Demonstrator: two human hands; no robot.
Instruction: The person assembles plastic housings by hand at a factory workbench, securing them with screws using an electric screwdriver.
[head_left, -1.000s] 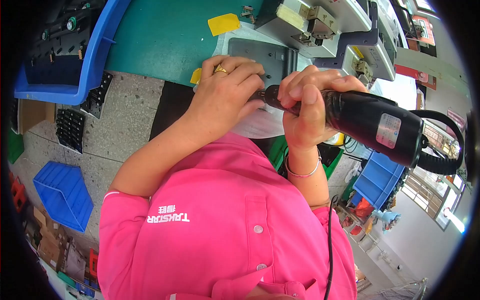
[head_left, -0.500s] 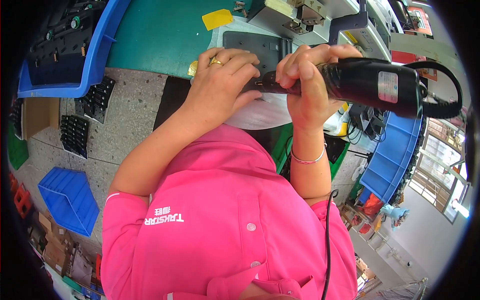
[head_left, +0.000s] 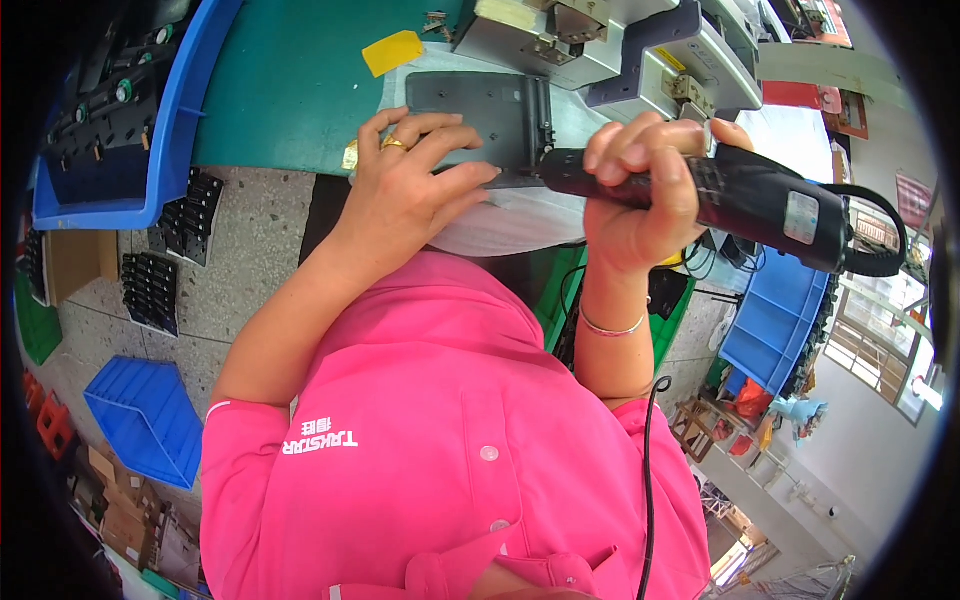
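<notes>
A flat black plastic panel [head_left: 490, 108] lies on a white sheet [head_left: 510, 225] at the bench's near edge, with a ribbed strip along its right side. My left hand [head_left: 400, 195], a ring on one finger, rests over the panel's near left part with the fingers spread. In my right hand [head_left: 645, 180] is a black electric screwdriver [head_left: 765, 205], held nearly level with the fingers wrapped round its front. Its narrow end points left at the panel's near right corner; whether the bit touches is too small to tell.
Metal fixtures [head_left: 560, 50] and a grey-white machine [head_left: 690, 65] stand behind the panel. A yellow card [head_left: 393, 54] lies on the green bench top [head_left: 290, 90]. At left is a blue bin [head_left: 185, 130] of black parts. A blue crate [head_left: 145, 420] sits on the floor.
The screwdriver's tip has moved from beside my left fingers to the panel's near right corner. My left hand has slid slightly nearer to me. The whole view has shifted a little.
</notes>
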